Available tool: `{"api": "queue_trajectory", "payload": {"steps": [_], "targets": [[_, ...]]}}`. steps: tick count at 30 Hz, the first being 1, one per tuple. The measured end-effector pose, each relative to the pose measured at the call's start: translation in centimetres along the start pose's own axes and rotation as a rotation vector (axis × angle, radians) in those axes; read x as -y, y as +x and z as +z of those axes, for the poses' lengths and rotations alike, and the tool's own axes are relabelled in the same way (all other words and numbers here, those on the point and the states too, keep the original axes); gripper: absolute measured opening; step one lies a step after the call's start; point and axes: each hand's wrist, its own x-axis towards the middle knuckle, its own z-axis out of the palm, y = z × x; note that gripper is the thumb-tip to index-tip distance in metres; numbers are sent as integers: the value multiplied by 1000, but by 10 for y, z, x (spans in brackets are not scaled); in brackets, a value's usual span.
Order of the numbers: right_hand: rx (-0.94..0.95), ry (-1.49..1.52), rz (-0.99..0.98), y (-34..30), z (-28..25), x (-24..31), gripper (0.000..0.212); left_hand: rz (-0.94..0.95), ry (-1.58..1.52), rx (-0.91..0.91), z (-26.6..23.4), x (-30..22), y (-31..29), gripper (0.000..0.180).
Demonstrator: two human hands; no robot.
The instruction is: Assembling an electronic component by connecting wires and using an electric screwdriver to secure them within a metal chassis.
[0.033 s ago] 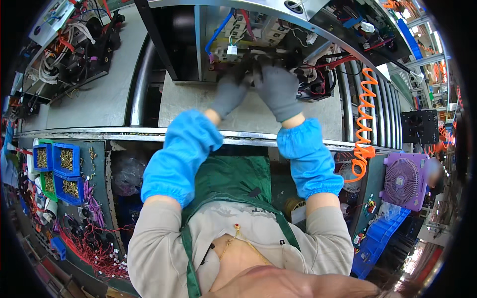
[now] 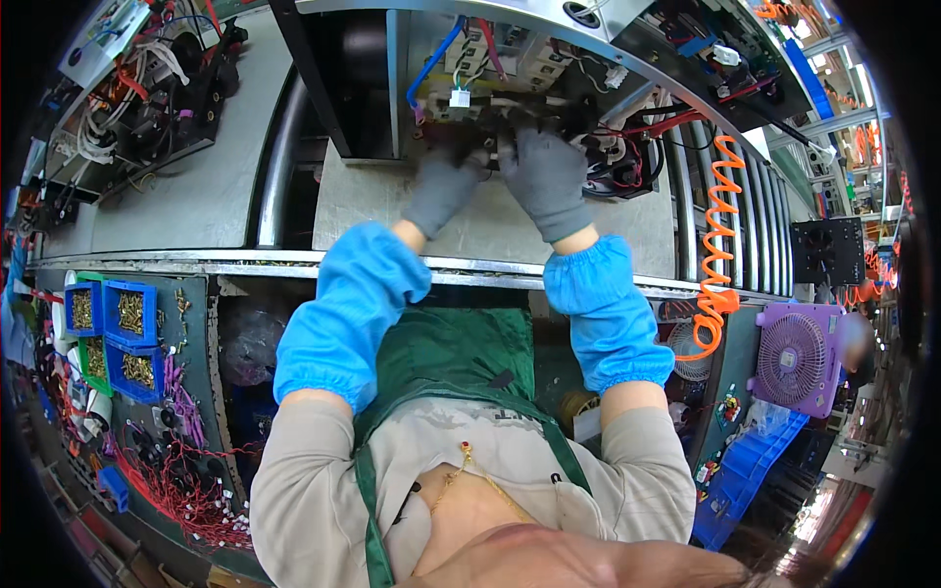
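Note:
Both my hands wear grey gloves and reach into the open front of a metal machine cabinet [image 2: 396, 83]. My left hand [image 2: 440, 193] is smeared by motion at the cabinet's lower edge, and its fingertips do not show clearly. Beside it, my right hand [image 2: 545, 174] has its fingers curled in among dark parts and cables [image 2: 529, 108]; what they grip is hidden. A white connector plug [image 2: 460, 98] hangs on wires just above my left hand, near a blue cable [image 2: 431, 64]. Right of my right hand sits a black component with red wires [image 2: 627, 167].
A grey board [image 2: 343, 211] lies under the cabinet on a roller conveyor [image 2: 691, 216]. An orange coiled hose [image 2: 720, 230] hangs at the right, above a purple fan [image 2: 792, 358]. Blue bins of screws [image 2: 137, 367] and red wire bundles [image 2: 186, 500] lie on the left bench.
My left hand has shifted slightly left and toward me, away from the right hand. My right hand stays nearly where it was among the cables.

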Motion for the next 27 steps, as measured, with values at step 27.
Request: {"api": "queue_trajectory", "payload": {"steps": [27], "targets": [[236, 33, -213, 30, 29, 19, 13, 158, 563, -191, -30, -6, 10, 24]]}}
